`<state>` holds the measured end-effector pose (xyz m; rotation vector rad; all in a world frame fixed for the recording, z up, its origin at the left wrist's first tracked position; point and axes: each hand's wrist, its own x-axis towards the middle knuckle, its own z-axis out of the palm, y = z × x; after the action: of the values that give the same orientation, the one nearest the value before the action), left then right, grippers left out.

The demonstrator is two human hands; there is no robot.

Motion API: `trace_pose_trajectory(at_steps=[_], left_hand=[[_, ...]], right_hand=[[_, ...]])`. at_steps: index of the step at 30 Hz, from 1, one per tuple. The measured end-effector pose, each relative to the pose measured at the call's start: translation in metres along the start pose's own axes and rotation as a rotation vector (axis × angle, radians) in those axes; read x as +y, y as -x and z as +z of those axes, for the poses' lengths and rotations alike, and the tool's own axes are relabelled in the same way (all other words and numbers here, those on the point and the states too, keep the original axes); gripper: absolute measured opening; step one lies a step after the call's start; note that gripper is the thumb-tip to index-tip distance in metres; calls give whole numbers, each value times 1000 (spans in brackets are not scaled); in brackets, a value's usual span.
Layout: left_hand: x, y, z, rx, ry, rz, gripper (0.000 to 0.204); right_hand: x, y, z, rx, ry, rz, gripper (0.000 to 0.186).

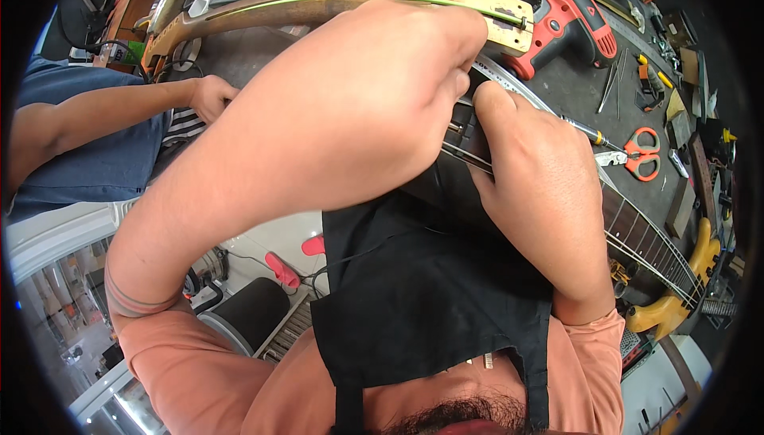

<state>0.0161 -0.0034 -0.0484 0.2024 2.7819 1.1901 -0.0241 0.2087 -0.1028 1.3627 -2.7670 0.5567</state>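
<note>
A stringed bass guitar runs from between my hands toward the lower right, with a dark fretboard and a yellow wooden body. My right hand is closed over the end of its neck, the thumb by the strings. Just left of it, my left hand has its fingers curled tightly together; whatever they pinch is hidden behind the hand. Beyond them lies a separate wooden guitar neck with a green strip along it and a pale end with holes.
On the dark bench are a red power drill, orange-handled scissors, a screwdriver, tweezers and a metal ruler. Another person's hand is at the left. A dark bin stands below.
</note>
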Motion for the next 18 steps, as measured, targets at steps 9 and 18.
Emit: trace_pose_trajectory(at_steps=[9,18], left_hand=[[-1,13,9,70,-27,59,8],[-12,11,7,91,-175,194,12]], right_hand=[[-2,0,-1,9,-35,13,14],[-3,-3,-3,-14,-37,8,22]])
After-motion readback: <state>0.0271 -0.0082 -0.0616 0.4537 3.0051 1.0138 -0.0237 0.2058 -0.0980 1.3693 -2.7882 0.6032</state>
